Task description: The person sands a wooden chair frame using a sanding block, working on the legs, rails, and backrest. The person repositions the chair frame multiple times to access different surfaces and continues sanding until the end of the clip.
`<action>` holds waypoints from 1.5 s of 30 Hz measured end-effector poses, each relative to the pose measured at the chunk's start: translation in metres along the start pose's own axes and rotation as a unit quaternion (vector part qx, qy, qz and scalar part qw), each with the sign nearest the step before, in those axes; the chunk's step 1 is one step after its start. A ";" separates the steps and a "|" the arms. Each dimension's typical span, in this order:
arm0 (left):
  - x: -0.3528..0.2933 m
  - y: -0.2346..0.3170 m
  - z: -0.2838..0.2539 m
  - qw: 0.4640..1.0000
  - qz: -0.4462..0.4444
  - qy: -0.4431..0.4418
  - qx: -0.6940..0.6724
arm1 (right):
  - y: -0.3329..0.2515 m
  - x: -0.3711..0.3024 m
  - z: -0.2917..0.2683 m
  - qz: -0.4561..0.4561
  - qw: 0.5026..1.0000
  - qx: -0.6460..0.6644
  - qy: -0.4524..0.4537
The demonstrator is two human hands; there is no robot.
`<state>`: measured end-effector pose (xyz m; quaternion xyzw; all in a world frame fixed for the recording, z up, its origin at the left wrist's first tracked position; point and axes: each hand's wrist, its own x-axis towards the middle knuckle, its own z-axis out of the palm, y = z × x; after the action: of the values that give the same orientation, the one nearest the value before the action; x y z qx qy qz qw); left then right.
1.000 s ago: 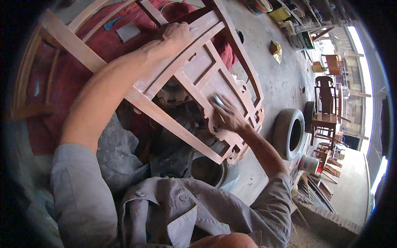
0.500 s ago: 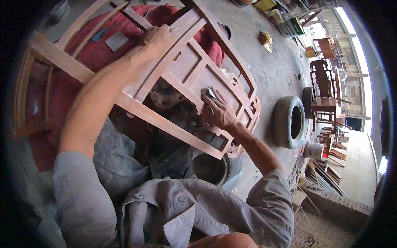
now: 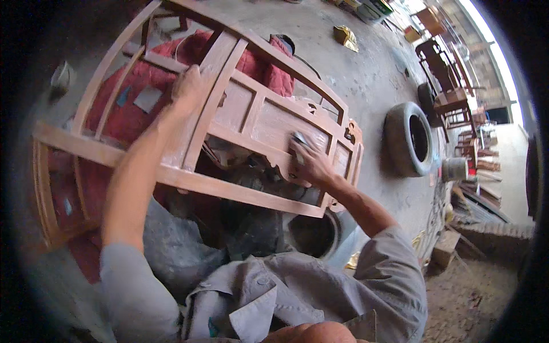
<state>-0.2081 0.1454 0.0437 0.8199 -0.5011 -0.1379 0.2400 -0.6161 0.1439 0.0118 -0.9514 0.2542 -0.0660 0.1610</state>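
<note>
A bare, pinkish-brown wooden chair frame [image 3: 229, 134] lies on its side in front of me, with a panelled back and cut-out carved edges. My left hand [image 3: 187, 86] is closed over the broad board across its middle. Over the back panel [image 3: 286, 124] my right hand [image 3: 311, 162] presses a small grey piece [image 3: 299, 137], which looks like folded sandpaper. Motion blurs that hand, and its palm hides part of the piece. Pale dust marks the wood around it.
Under the frame is a red quilted cloth [image 3: 128, 117] bearing a grey square sheet [image 3: 148, 99]. A tyre [image 3: 394, 140] stands on the concrete floor to the right, with a dark wooden chair [image 3: 452, 97] beyond it. A round tub [image 3: 337, 231] sits close to my body.
The whole view has shifted, so the tyre appears farther right and the frame turned. My right hand has slid rightward along the panel. The left hand keeps its hold on the board.
</note>
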 end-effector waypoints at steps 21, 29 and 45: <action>0.017 0.000 0.004 0.997 0.030 -0.022 0.071 | -0.036 0.077 0.062 0.065 0.944 -0.081 0.315; -0.084 0.090 0.004 0.893 0.396 0.186 0.104 | -0.065 -0.105 0.009 0.259 0.935 0.074 0.232; -0.288 0.134 0.037 0.831 0.009 -0.457 -0.318 | -0.184 -0.135 0.007 0.368 0.677 0.527 0.359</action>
<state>-0.4592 0.3408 0.0794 0.5372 -0.4890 -0.6467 0.2326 -0.6461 0.3651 0.0614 -0.4418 0.5450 -0.4610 0.5433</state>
